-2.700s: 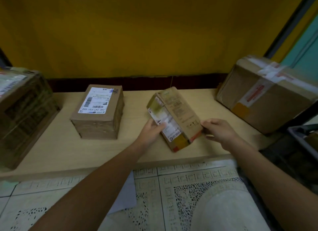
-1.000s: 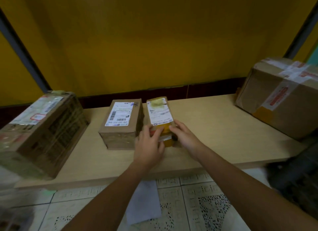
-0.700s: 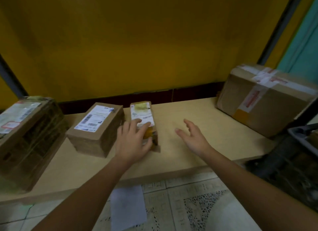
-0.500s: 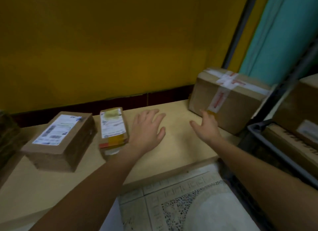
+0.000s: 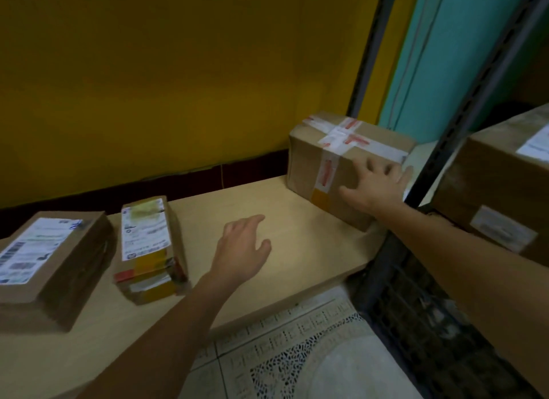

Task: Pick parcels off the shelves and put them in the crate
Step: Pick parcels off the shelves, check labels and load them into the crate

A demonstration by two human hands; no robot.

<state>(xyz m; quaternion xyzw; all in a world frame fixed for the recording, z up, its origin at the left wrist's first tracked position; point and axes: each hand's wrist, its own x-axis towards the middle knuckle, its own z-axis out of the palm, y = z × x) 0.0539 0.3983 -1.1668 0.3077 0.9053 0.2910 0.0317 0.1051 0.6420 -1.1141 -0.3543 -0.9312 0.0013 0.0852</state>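
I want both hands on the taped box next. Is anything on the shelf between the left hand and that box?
Nothing visible does. Only bare shelf lies between the left hand and the taped box; the right hand touches its near side.

Matt brown cardboard parcels (image 5: 341, 173) (glossy tape) sit on a smooth wooden shelf (image 5: 297, 244).

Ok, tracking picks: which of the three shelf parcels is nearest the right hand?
The big parcel with crossed white-and-red tape, far right; the right hand spreads over its front face.
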